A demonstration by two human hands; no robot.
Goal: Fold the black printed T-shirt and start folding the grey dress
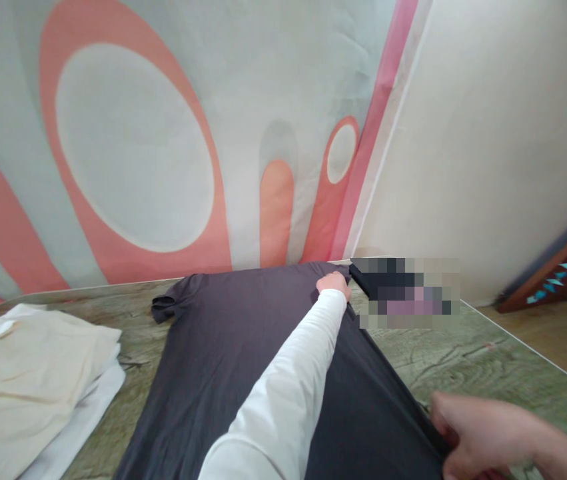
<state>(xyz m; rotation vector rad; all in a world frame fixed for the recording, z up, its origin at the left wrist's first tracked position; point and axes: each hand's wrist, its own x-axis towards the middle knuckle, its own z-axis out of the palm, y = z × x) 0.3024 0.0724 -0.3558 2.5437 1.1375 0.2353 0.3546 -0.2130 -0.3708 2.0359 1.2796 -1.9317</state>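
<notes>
A dark grey T-shirt (pixel 253 333) lies spread out in front of me, its far edge close to the wall and one short sleeve showing at the far left. My left hand (pixel 334 287), at the end of a white sleeve reaching across the shirt, is closed on the fabric near the far right shoulder. At the lower right, my right hand (pixel 488 433) pinches the shirt's right side edge. The fabric between both hands runs in a fairly straight line. Part of the shirt's near end lies outside the view, and my left forearm covers some of its middle.
Cream and white folded cloths (pixel 28 373) lie at the left on the wood-grain surface (pixel 463 353). Beyond my left hand is a dark item (pixel 388 283), partly pixelated. A wall with a pink-and-grey printed covering (pixel 243 100) rises behind, and a brown-framed panel (pixel 563 267) leans at right.
</notes>
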